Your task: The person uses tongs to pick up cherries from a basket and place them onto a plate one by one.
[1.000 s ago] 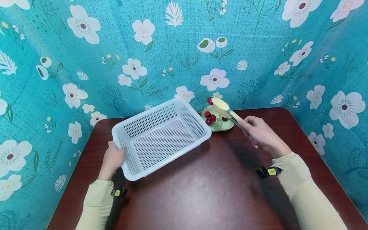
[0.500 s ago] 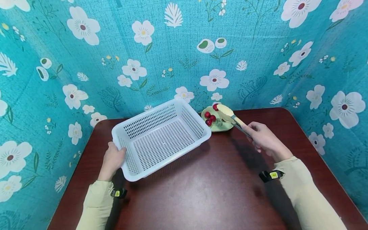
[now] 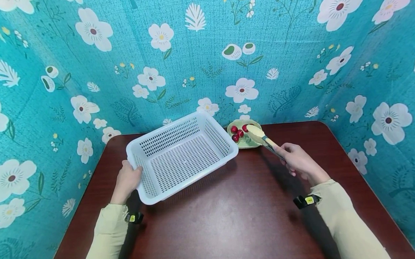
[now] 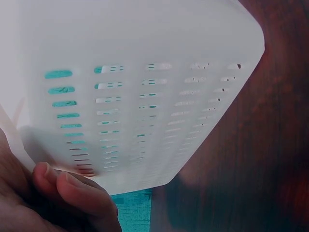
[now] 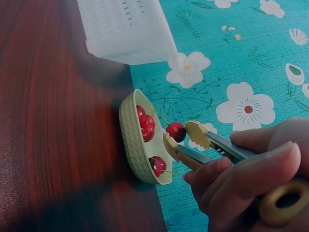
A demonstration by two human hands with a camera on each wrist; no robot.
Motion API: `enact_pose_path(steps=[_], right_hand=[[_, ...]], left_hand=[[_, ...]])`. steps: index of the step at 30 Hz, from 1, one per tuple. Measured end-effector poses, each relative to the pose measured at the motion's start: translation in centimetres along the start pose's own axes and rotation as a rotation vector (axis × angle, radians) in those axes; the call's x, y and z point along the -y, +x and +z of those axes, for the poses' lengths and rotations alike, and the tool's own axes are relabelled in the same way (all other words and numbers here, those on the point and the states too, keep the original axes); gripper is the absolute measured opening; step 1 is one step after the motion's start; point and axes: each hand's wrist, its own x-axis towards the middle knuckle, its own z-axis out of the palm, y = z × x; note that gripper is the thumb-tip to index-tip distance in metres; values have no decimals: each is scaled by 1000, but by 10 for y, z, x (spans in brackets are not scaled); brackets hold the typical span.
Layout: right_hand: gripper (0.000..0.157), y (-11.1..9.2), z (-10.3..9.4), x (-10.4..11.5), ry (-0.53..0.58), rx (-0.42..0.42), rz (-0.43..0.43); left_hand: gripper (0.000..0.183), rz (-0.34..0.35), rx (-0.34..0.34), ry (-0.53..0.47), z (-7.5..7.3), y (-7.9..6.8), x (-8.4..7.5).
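Observation:
My left hand (image 3: 127, 180) grips the left end of a white perforated plastic basket (image 3: 166, 128), thumb over the rim and fingers outside and beneath it. The basket appears tilted. My right hand (image 3: 299, 160) holds a pair of tongs (image 3: 257, 133) with cream scalloped tips. In the right wrist view a red cherry (image 5: 176, 131) with a stem sits between or against the tips; firm contact is unclear. This cherry is at the open top of a light green dish (image 5: 129, 128). Inside the dish lie several other cherries (image 5: 147, 131), some near the other end.
The dark red-brown table (image 3: 211, 224) is glossy and spreads out in front of the basket and dish. A turquoise floral cloth (image 3: 191, 61) hangs right behind them and along both sides. The basket's right end stands close to the dish.
My right hand has moved slightly right and down in the head view, bringing the tongs and cherry from above the dish's back edge down to the dish. The left hand and basket stay practically still.

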Motion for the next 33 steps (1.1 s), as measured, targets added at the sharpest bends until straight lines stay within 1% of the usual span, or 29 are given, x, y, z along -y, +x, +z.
enact_pose_path(steps=[7,15,24,33], right_hand=[[41,-1,0,-2,-10,9,-5],[38,2,-2,-2,-24,26,25],[40,4,-3,4,-59,47,59],[43,8,-5,7,-95,64,77]], left_hand=[[51,-14,6,0,-1,-1,-1],[51,-29,2,17,-1,-2,-3],[51,-19,4,7,-1,-3,-4],[48,-17,-19,41,-2,-1,-4]])
